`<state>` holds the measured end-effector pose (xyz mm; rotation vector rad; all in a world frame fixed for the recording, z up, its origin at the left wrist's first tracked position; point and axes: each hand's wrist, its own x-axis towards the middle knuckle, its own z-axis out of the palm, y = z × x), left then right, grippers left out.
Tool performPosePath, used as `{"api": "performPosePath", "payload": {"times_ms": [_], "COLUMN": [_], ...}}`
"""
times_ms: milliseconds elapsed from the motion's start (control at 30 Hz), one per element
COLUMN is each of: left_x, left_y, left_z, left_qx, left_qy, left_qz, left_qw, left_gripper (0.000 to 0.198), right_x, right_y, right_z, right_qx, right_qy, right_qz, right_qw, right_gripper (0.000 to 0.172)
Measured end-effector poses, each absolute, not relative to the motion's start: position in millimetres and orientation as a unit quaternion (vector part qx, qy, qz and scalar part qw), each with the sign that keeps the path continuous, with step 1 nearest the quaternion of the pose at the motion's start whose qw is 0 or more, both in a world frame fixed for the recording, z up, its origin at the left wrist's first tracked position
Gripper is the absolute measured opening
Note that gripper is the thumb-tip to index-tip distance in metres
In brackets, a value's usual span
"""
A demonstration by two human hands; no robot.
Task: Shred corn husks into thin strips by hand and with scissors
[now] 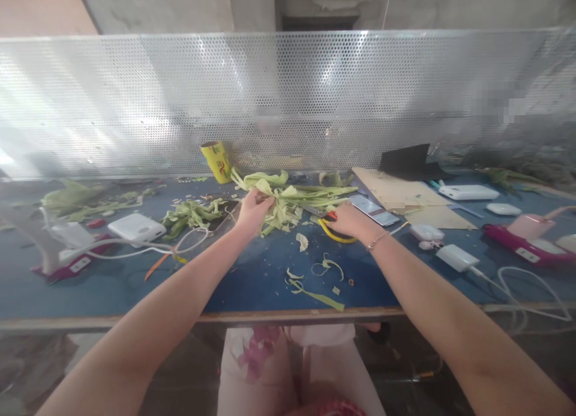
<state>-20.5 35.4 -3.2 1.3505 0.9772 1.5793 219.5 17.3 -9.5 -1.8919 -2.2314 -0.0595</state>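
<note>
My right hand point(346, 221) is closed around scissors point(333, 236) with yellow and orange handles; their metal blades point left at the pile. With its fingers pinched together, my left hand point(255, 211) grips pale green leaves point(288, 194) lying in a heap in the middle of the table. Its fingertips are partly hidden among them. Long green stalks reach from the heap toward the right. Another bunch of limp leaves point(193, 215) lies left of my left hand. Just past my right hand is a phone point(373, 211) with its screen lit.
A yellow paper cup point(216, 162) stands behind the leaves, before a perforated metal screen point(180, 104). Leaf scraps point(319, 293) lie near the front edge. Cardboard point(400, 191), white chargers point(456, 257), a power bank point(136, 229), cables and magenta power strips point(524, 248) occupy the sides.
</note>
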Motion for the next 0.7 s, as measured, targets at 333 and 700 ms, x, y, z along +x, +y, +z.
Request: {"api": "performPosePath", "payload": {"times_ms": [333, 700], "left_x": [-4, 2], "left_y": [14, 9], "left_z": [-2, -11], "left_qx": [0.671, 0.668], "left_qy": [0.373, 0.354], "left_qz": [0.483, 0.475], "left_qw": [0.422, 0.45], "left_gripper": [0.039, 0.039], "right_x": [192, 184], "right_y": [2, 2], "right_z": [6, -1], "right_qx": [-0.407, -0.398], "right_qy": [-0.781, -0.755], "right_qz": [0.154, 0.298], "right_qw": [0.448, 0.428], "right_gripper": [0.021, 0.018]}}
